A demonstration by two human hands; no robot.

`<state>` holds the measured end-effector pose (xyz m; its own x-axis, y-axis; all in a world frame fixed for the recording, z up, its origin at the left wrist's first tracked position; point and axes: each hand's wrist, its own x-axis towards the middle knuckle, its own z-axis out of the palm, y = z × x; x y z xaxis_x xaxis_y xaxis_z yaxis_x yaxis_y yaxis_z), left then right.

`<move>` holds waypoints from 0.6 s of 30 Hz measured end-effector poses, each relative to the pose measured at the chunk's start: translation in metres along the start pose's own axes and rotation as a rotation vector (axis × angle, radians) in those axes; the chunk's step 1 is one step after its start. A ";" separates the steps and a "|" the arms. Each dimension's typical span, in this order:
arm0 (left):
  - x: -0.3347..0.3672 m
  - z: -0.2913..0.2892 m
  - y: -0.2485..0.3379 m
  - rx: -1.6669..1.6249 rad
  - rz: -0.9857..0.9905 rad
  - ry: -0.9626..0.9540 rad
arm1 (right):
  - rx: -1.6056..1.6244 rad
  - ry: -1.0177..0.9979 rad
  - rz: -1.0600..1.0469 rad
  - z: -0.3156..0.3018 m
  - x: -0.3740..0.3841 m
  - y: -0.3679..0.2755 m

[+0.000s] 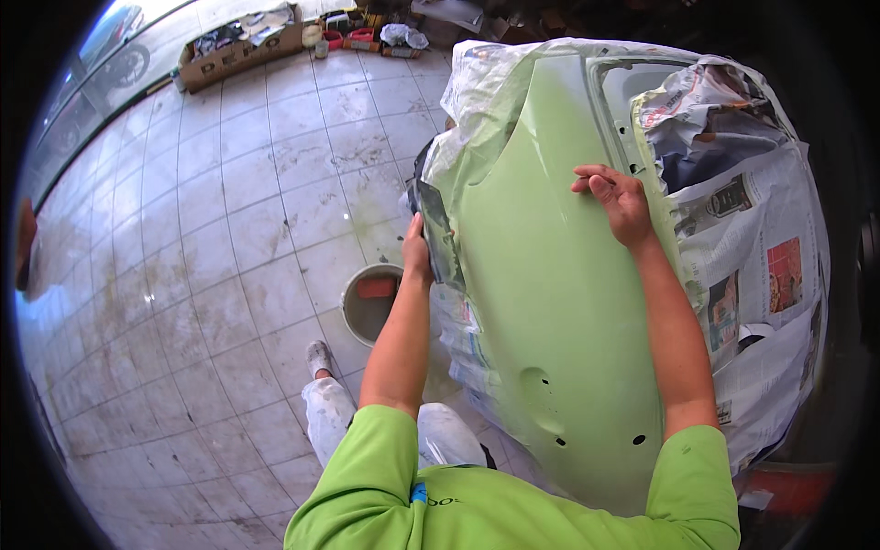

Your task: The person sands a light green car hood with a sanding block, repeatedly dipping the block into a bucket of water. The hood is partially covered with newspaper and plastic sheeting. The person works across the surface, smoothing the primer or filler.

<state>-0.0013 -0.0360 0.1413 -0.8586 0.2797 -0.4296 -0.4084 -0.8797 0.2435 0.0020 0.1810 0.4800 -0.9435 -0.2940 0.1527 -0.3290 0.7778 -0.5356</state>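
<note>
A large light-green car body panel (559, 293) with a smooth, curved face and several small dark holes lies before me. My right hand (623, 206) is over its upper right part, the fingers stretched out leftward and the thumb apart. Nothing shows in that hand. I cannot tell whether it touches the surface. At the panel's left side, my left hand (417, 250) is against a dark, glossy edge piece (438, 220). Its thumb points up, and its other fingers are hidden. Printed newspaper (756, 238) and whitish masking sheet (477, 119) cover the areas around the panel.
On the tiled floor (220, 302) left of the panel stands a round bucket (346, 307) with a reddish block inside. A cardboard box (243, 55) full of odds and ends lies at the far left. Beside it are red tools (353, 39) and a crumpled plastic bag (403, 37).
</note>
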 end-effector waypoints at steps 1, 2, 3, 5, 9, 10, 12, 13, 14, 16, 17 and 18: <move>-0.007 -0.019 0.015 -0.202 -0.006 -0.446 | 0.067 0.046 0.047 0.003 0.002 -0.004; -0.018 -0.050 0.060 -0.374 0.013 -0.870 | 0.033 0.117 0.039 0.030 0.020 -0.019; -0.043 -0.036 0.084 -0.392 -0.008 -0.717 | -0.048 0.194 0.094 0.050 0.024 -0.021; -0.112 0.009 0.135 -0.416 -0.017 -0.379 | 0.006 0.332 0.108 0.132 0.026 -0.046; -0.122 0.021 0.217 0.174 0.036 -0.338 | 0.991 0.076 0.509 0.267 0.024 -0.111; -0.113 0.014 0.239 0.490 -0.060 -0.141 | 1.235 0.048 0.646 0.285 0.027 -0.130; -0.095 -0.014 0.255 1.293 0.311 -0.156 | 1.548 0.062 0.748 0.318 0.042 -0.163; -0.092 -0.034 0.265 1.927 0.490 -0.090 | 1.488 0.030 0.865 0.324 0.051 -0.174; -0.088 -0.034 0.259 1.764 0.288 -0.112 | 1.388 0.096 0.920 0.347 0.048 -0.158; -0.075 -0.021 0.242 1.467 -0.131 -0.133 | 1.304 0.252 0.940 0.405 0.029 -0.108; -0.087 0.008 0.240 1.353 -0.353 -0.041 | 1.236 0.282 1.053 0.416 0.019 -0.111; -0.078 0.005 0.246 1.355 -0.347 -0.051 | 1.181 0.286 1.130 0.418 0.028 -0.128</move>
<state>-0.0359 -0.2724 0.2391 -0.6515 0.4430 -0.6159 -0.5527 0.2790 0.7853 0.0340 -0.1585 0.2055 -0.6902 0.2980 -0.6595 0.5648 -0.3480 -0.7483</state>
